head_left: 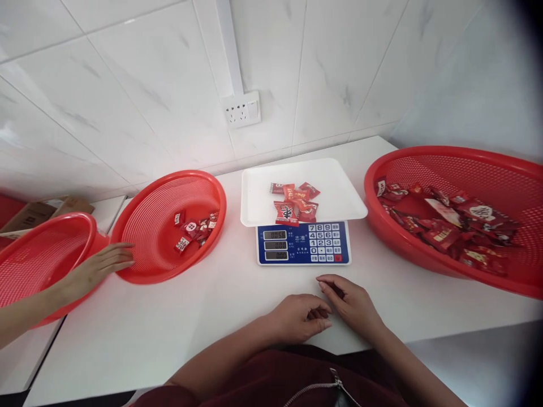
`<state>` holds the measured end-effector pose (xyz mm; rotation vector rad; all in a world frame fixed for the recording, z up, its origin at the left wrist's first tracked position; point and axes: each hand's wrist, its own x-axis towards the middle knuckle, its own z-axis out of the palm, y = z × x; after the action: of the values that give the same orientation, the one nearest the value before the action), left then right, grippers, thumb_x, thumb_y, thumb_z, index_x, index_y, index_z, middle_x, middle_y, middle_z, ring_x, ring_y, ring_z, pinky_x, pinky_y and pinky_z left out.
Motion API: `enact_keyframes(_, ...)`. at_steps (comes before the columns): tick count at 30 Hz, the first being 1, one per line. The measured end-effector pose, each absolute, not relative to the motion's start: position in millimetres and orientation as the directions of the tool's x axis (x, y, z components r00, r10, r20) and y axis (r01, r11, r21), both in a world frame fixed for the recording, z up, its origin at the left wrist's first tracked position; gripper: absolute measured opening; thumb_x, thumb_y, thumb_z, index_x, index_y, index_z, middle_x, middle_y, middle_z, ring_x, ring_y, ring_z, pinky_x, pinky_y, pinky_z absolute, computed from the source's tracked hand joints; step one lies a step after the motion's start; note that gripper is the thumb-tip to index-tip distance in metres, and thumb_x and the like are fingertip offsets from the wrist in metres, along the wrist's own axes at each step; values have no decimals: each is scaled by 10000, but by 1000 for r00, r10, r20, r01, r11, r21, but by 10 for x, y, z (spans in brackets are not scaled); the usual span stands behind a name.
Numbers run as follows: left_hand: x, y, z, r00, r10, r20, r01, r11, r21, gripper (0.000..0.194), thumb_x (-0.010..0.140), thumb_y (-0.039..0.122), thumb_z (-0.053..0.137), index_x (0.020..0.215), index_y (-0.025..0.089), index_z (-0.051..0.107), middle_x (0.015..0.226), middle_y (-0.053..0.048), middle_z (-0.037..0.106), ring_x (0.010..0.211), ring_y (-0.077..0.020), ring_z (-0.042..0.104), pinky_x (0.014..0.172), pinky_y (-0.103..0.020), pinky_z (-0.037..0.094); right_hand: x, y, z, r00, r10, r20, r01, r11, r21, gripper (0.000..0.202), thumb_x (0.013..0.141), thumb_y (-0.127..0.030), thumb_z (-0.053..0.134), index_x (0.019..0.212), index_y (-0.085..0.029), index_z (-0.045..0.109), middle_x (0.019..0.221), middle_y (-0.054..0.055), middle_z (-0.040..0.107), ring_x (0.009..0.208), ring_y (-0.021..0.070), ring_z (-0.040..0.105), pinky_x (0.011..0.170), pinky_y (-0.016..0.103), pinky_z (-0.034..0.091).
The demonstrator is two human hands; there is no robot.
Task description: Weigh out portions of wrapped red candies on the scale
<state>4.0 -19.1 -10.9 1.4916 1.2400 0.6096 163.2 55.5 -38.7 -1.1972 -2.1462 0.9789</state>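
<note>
My left hand (pixel 300 318) rests on the white table in front of the scale, its fingers loosely curled and apart with nothing between them. Beside it on the right, my right hand (pixel 351 302) lies on the table, fingers bent, holding nothing. Just beyond both hands stands a blue and white scale (pixel 304 244) with a lit display. Its white tray (pixel 258 198) bears several red wrapped candies (pixel 299 195). Neither hand touches the scale.
A large red basket (pixel 416 254) at the right holds many red packets. Left of the scale, a smaller red basket (pixel 144 220) contains several packets. Another person's hand (pixel 99 264) touches its rim, near a further red basket (pixel 38 249). A socket (pixel 241 110) is on the wall.
</note>
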Motion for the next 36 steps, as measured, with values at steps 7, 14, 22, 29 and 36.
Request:
enact_keyframes(7,55,-172,-101,289,923,-254,396,126,909,230,792,262,569,992,185,651,876,-27,675,770,-144,614,729,-239,487,1624,571,-395,-509,857,80,499,369,-784,245,829,-360,463,884,-228,662,876,29,719,789,178,670,714,275,533)
enact_keyframes(14,-7,-134,123,199,980,20,461,-111,880,218,837,265,535,1020,206,638,953,-45,668,833,-150,621,777,-259,503,1628,577,-359,-521,849,86,427,347,-835,253,830,-381,471,879,-228,667,869,39,721,782,182,673,702,274,539)
enact_keyframes(22,-501,748,715,184,911,368,898,-308,314,653,798,595,508,1324,217,424,1461,-136,302,1376,-335,153,1094,-530,200,1655,569,-360,-540,838,70,393,326,-860,257,833,-371,471,909,-224,669,903,43,714,807,190,665,724,286,534)
enact_keyframes(29,-575,1483,876,268,963,-36,951,-258,172,821,742,751,392,1418,308,245,1523,-108,164,1385,-380,37,1047,-635,42,1665,545,-381,-546,835,66,328,286,-900,255,839,-379,464,908,-231,660,868,35,708,753,186,658,691,283,530)
enact_keyframes(36,-551,1691,856,202,979,40,974,-205,99,730,726,733,443,1289,268,446,1246,-125,515,1140,-338,471,970,-507,307,1700,530,-415,-574,817,54,318,283,-905,251,848,-360,459,935,-232,656,876,28,702,760,180,653,706,287,523)
